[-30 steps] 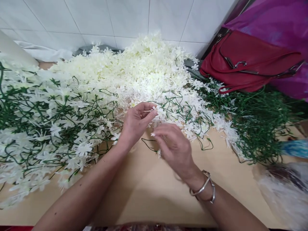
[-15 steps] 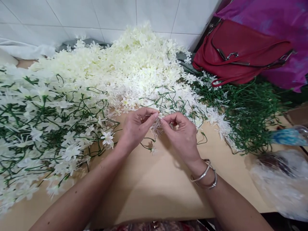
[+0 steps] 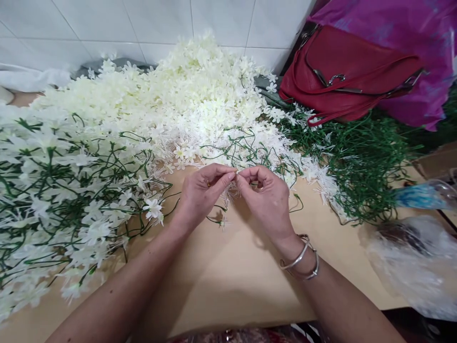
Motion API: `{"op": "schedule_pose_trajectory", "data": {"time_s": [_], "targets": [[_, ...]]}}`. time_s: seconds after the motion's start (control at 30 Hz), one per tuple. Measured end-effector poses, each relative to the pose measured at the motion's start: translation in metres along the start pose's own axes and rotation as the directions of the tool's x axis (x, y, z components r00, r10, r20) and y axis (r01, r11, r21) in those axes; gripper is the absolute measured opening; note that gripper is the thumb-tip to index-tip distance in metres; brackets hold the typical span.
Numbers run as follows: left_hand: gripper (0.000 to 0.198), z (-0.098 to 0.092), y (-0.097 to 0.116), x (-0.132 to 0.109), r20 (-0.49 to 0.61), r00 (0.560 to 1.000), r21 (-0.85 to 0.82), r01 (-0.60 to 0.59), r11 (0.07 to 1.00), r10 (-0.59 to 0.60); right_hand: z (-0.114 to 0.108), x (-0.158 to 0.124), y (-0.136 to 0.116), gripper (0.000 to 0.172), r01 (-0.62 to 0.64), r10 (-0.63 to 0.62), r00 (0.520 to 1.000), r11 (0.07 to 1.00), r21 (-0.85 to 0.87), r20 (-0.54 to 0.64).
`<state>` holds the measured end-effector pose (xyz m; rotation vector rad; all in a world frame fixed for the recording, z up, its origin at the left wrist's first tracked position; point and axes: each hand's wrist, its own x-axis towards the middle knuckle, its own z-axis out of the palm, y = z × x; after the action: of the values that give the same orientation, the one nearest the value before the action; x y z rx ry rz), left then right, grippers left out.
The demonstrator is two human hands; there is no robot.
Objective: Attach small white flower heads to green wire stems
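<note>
The pale tabletop (image 3: 228, 286) lies a little farther left in view than a second ago, and so does the broad heap of white flowers (image 3: 178, 95) banked against the wall tiles (image 3: 157, 21). The flowers at the back are creamy and packed close, while the stemmed flowers (image 3: 71, 190) at left are whiter, with curling green stems running through them. A tangle of green stems (image 3: 367, 166) spreads at right, below a red handbag (image 3: 357, 71). A second ago the hands were apart, the right one lower; now their fingertips meet in front of the heap, above the table. The left hand (image 3: 202, 195) and the right hand (image 3: 266, 197) (its wrist wears a silver bangle (image 3: 298, 259)) face each other with bent fingers, each pinching between thumb and forefinger. Just below them lies a loose green stem (image 3: 214, 220). Smallest is the small white piece (image 3: 236, 173) held where the fingertips join, mostly hidden, its shape too small to tell.
</note>
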<state>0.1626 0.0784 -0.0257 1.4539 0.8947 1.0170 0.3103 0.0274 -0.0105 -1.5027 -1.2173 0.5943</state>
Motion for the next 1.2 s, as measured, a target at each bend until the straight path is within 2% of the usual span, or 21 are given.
{"op": "schedule_pose_trajectory", "data": {"time_s": [0.13, 0.2, 0.37, 0.47, 0.6, 0.67, 0.73, 0.83, 1.0, 1.13, 1.2], "targets": [[0.019, 0.001, -0.002, -0.001, 0.021, 1.0, 0.03, -0.01, 0.999, 0.009, -0.001, -0.001, 0.002, 0.016, 0.195, -0.208, 0.978, 0.939, -0.285, -0.016], [0.019, 0.001, -0.002, -0.001, 0.021, 1.0, 0.043, -0.006, 0.999, 0.005, -0.001, -0.001, 0.003, 0.018, 0.213, -0.229, 0.973, 0.925, -0.316, -0.015], [0.021, 0.002, 0.001, 0.0, -0.023, 1.0, -0.051, -0.005, 0.999, 0.004, -0.007, 0.003, 0.001, 0.011, 0.099, -0.097, 0.994, 0.994, -0.05, 0.049], [0.024, 0.002, 0.002, 0.002, -0.035, 0.999, -0.134, 0.002, 0.991, -0.007, -0.011, 0.007, 0.001, 0.006, 0.099, -0.101, 0.991, 0.995, 0.023, 0.087], [0.02, 0.003, 0.002, 0.001, 0.009, 1.0, -0.161, -0.009, 0.987, 0.01, -0.012, 0.01, 0.004, 0.007, 0.107, -0.107, 0.994, 0.992, 0.062, -0.006], [0.018, 0.004, 0.001, 0.001, 0.018, 0.999, -0.147, -0.026, 0.989, 0.029, -0.011, 0.011, 0.006, 0.017, 0.072, -0.071, 0.997, 0.992, 0.104, -0.013], [0.018, 0.004, 0.0, 0.0, 0.019, 0.999, -0.121, -0.041, 0.992, 0.044, -0.012, 0.012, 0.007, 0.018, 0.065, -0.068, 0.998, 0.993, 0.098, 0.021], [0.019, 0.004, -0.002, -0.001, 0.034, 0.998, -0.083, -0.058, 0.995, 0.061, -0.013, 0.013, 0.008, 0.006, 0.108, -0.11, 0.992, 0.993, 0.043, 0.06], [0.02, 0.002, 0.006, -0.001, 0.064, 0.99, 0.036, -0.129, 0.991, 0.126, -0.012, 0.014, 0.013, 0.006, 0.222, -0.222, 0.975, 0.975, 0.016, 0.012], [0.019, -0.007, 0.028, -0.001, 0.004, 0.973, 0.269, -0.225, 0.936, 0.232, -0.01, 0.015, 0.024, 0.007, 0.17, -0.174, 0.985, 0.971, 0.168, 0.01], [0.013, -0.016, 0.038, -0.003, 0.08, 0.961, 0.436, -0.272, 0.858, 0.264, -0.011, 0.016, 0.029, 0.007, 0.146, -0.149, 0.989, 0.975, 0.168, 0.008]]}}
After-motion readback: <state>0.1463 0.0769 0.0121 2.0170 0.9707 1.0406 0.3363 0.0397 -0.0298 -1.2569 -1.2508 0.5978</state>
